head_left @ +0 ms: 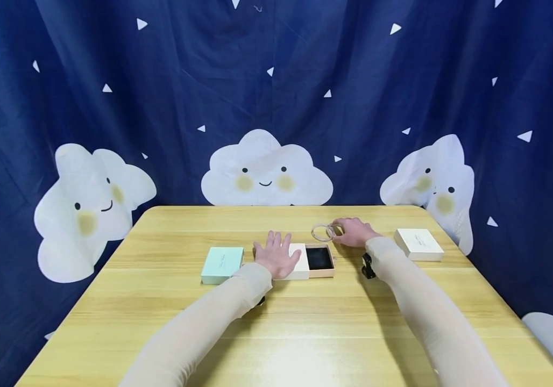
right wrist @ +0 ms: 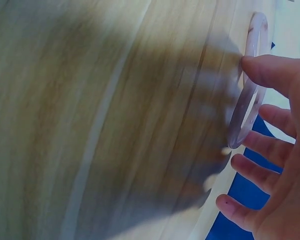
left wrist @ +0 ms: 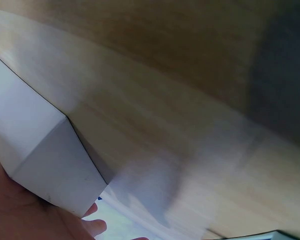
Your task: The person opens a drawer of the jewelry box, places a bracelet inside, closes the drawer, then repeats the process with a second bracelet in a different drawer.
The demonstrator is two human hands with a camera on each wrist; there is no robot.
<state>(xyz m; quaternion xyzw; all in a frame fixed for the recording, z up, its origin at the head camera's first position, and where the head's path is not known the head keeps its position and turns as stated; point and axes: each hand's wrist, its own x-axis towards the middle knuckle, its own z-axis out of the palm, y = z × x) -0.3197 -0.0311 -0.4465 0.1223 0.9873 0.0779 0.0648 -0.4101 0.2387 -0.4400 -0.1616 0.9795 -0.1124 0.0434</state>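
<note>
My left hand (head_left: 276,258) rests with spread fingers on the white sleeve of a small jewelry box (head_left: 299,266). A pinkish drawer (head_left: 333,271) with a black cushion (head_left: 318,258) sticks out from its right side. In the left wrist view, the palm lies against the white sleeve (left wrist: 54,175). Behind the drawer, my right hand (head_left: 354,232) holds pale ring-shaped bangles (head_left: 313,234), two apparently overlapping. Seen from the right wrist, the thumb and index finger pinch the bangle (right wrist: 239,111) above the wood, and the other fingers stay loosely extended.
A mint-green box (head_left: 223,263) sits left of the left hand. Another white box (head_left: 419,244) stands to the right, beyond the right wrist. The wooden table (head_left: 325,333) ends at a dark blue curtain (head_left: 257,64) with cloud prints.
</note>
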